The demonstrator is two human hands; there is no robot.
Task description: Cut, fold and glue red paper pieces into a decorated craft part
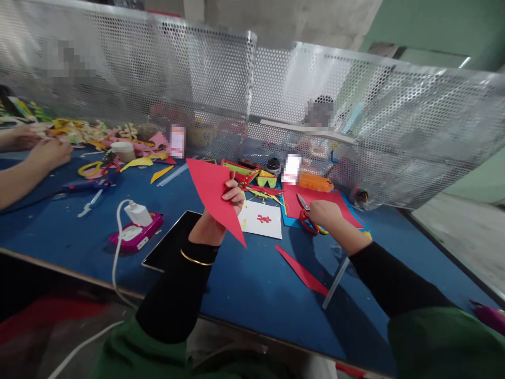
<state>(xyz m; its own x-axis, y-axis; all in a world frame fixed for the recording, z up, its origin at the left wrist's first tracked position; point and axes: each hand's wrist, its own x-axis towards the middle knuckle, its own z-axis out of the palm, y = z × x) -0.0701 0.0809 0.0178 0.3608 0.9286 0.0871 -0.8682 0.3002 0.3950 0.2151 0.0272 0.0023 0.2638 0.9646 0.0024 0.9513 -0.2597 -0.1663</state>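
My left hand (234, 193) pinches a red sheet (211, 184), cut with a curved edge and pointed ends, raised above the table. My right hand (325, 213) is closed on a pair of scissors (309, 222) with red handles, over the right part of the table. Their blades point up and to the left, and my fingers partly hide them. Beneath lie a larger red sheet (347, 210) and a blue sheet (291, 223). Between my hands is a white card (272, 230) bearing small red shapes. A red offcut strip (302, 271) rests nearer to me.
A tablet (169, 245) and a magenta power socket (136, 231) with a white charger lie on the left. Clear glue sticks (335, 284), a glue gun (89, 184) and a paper cup (123, 151) are about. At far left a co-worker's hands (47, 152) handle pieces. A perforated metal screen (205, 89) stands behind.
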